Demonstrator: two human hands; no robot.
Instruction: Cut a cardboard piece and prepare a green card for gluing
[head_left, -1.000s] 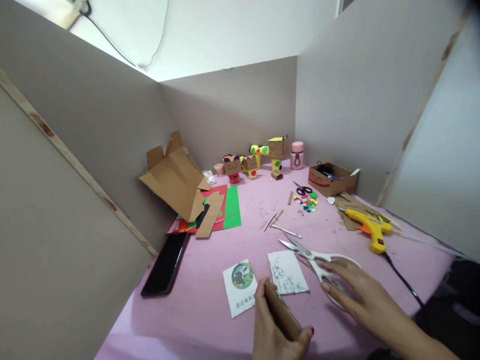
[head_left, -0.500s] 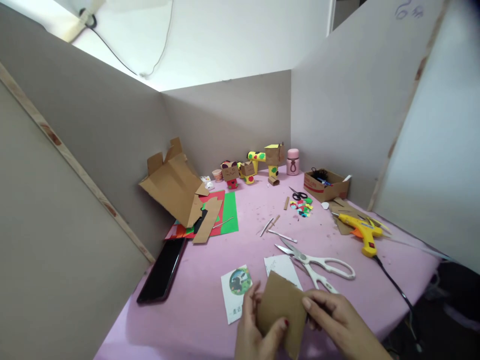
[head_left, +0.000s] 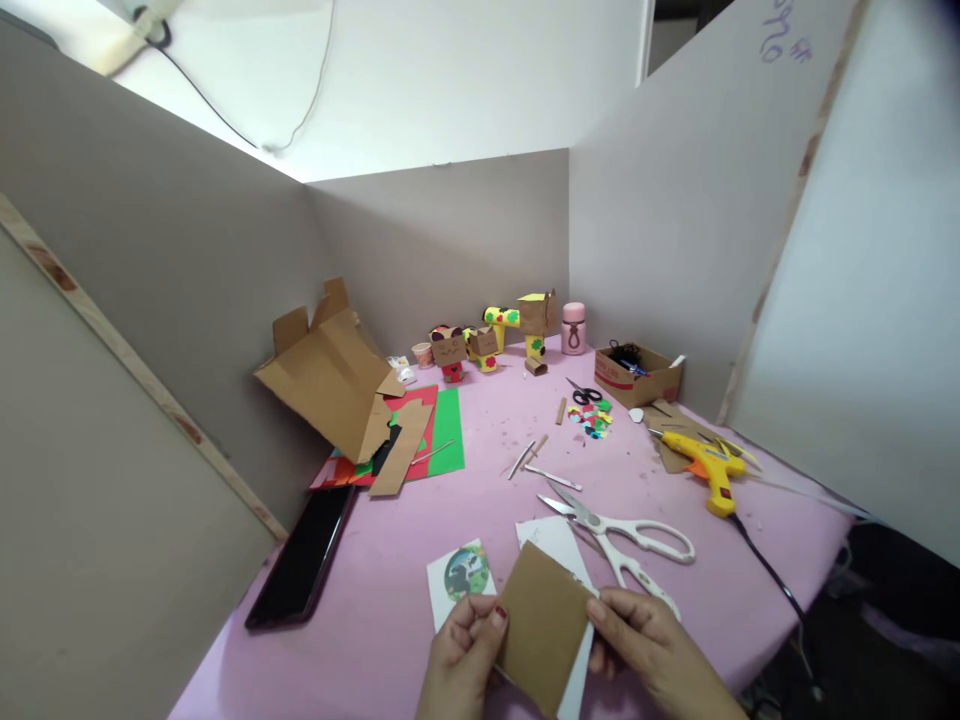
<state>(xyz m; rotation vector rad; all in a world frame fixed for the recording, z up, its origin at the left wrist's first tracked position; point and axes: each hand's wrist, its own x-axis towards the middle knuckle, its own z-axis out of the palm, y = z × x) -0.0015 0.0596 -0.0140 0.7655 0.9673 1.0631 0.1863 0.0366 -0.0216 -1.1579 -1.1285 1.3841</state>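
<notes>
A small brown piece of cardboard [head_left: 546,628] is held up between both hands, close to me above the table. My left hand [head_left: 466,648] pinches its left edge, thumb on the face and fingers behind. At the right edge my right hand [head_left: 646,640] grips it the same way. Under the cardboard shows a white paper [head_left: 553,540], partly hidden. A white card with a round picture [head_left: 462,574] lies by my left hand, its lower part covered. Just beyond my right hand rest open white-handled scissors [head_left: 611,535].
A yellow glue gun [head_left: 705,462] with a black cord lies at right, near a small box [head_left: 637,376] and black scissors [head_left: 585,392]. A phone [head_left: 304,555], coloured paper [head_left: 447,440] and large cardboard [head_left: 330,385] occupy the left. Cardboard animal figures [head_left: 450,350] and a pink bottle [head_left: 574,330] stand behind.
My left hand has shifted from under the cardboard to its left edge, and the cardboard has turned more face-on. The whole view has moved slightly.
</notes>
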